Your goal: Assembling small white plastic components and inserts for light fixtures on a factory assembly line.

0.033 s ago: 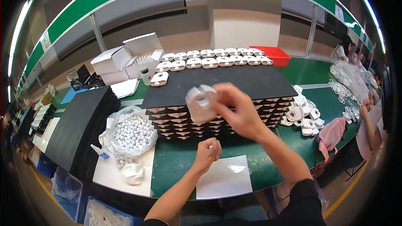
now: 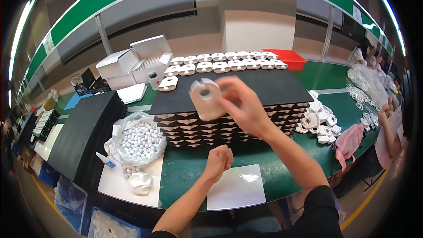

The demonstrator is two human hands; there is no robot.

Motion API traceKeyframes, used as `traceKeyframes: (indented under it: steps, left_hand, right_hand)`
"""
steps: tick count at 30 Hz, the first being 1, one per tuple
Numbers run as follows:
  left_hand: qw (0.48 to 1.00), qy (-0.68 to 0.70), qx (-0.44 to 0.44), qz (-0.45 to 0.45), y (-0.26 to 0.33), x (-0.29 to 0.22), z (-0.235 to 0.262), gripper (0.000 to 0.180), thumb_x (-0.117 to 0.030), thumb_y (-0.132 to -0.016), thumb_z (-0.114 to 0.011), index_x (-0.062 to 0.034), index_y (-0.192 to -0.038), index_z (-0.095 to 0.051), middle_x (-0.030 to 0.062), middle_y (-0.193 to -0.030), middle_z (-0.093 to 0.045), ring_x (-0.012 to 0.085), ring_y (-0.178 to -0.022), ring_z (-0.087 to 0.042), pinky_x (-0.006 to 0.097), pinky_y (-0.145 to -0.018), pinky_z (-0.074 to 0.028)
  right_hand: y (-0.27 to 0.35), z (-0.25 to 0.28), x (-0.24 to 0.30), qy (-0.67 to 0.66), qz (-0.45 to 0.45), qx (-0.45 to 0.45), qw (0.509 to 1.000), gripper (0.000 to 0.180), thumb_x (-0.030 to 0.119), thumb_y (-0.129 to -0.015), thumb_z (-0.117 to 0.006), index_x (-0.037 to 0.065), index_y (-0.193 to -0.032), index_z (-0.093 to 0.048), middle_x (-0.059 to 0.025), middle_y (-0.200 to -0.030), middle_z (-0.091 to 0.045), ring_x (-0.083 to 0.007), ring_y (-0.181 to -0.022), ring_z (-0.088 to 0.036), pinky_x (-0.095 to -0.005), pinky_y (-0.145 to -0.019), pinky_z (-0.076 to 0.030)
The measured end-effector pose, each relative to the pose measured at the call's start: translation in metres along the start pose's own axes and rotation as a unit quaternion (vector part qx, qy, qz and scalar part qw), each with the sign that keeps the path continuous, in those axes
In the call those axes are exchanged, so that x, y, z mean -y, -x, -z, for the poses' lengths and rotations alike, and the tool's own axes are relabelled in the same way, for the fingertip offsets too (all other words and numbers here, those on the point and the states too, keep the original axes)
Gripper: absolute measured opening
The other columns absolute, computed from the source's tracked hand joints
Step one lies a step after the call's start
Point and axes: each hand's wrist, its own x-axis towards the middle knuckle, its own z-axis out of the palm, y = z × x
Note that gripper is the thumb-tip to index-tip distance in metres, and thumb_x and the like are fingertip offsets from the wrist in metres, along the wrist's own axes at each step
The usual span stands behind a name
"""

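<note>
My right hand [image 2: 244, 108] grips a white plastic piece [image 2: 208, 105] by its right edge. The piece has a rounded end with a round hole in it, and hangs over the front edge of the top black board [image 2: 246, 86]. Below it, my left hand [image 2: 219, 161] is curled closed above the green table; whatever its fingers hold, if anything, is hidden. Two rows of similar white pieces [image 2: 220, 66] stand along the back of the board, and a single white piece [image 2: 168, 83] starts a nearer row at the left.
Under the top board, more boards are stacked with white pieces between them. At left are a bag of white balls [image 2: 140, 140], a small glue bottle [image 2: 105, 159] and piled black boards [image 2: 86, 132]. Loose white parts [image 2: 324, 121] and a pink cloth [image 2: 349, 143] lie right, near a co-worker's arm [image 2: 387, 128].
My right hand has shifted a little left and up with the white piece, which now turns its flat face more toward me. My left hand stays in place.
</note>
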Motion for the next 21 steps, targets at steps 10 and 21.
traceKeyframes:
  steps: [10,21]
  left_hand:
    - [0.914,0.344,-0.024,0.213,-0.005,-0.006,0.008,0.038,-0.042,-0.091,-0.039,-0.0076,-0.084,-0.052,0.0020,-0.069,-0.044,0.0090,-0.055,-0.038,0.017,-0.036,-0.024]
    - [0.907,0.357,-0.077,0.209,-0.002,-0.005,0.009,0.015,-0.011,-0.082,-0.047,-0.0034,-0.095,-0.050,0.0087,-0.081,-0.051,0.0138,-0.058,-0.042,0.019,-0.036,-0.030]
  right_hand:
    - [-0.138,-0.048,-0.079,0.011,-0.319,-0.009,0.948,0.016,0.011,-0.073,-0.067,-0.002,-0.069,-0.060,-0.0059,-0.061,-0.056,-0.0103,-0.047,-0.051,-0.0214,-0.041,-0.041]
    - [-0.079,-0.038,-0.010,0.128,0.113,-0.100,0.980,0.013,0.003,-0.077,-0.056,0.000,-0.090,-0.056,-0.0111,-0.084,-0.059,-0.0194,-0.077,-0.059,-0.0290,-0.068,-0.047]
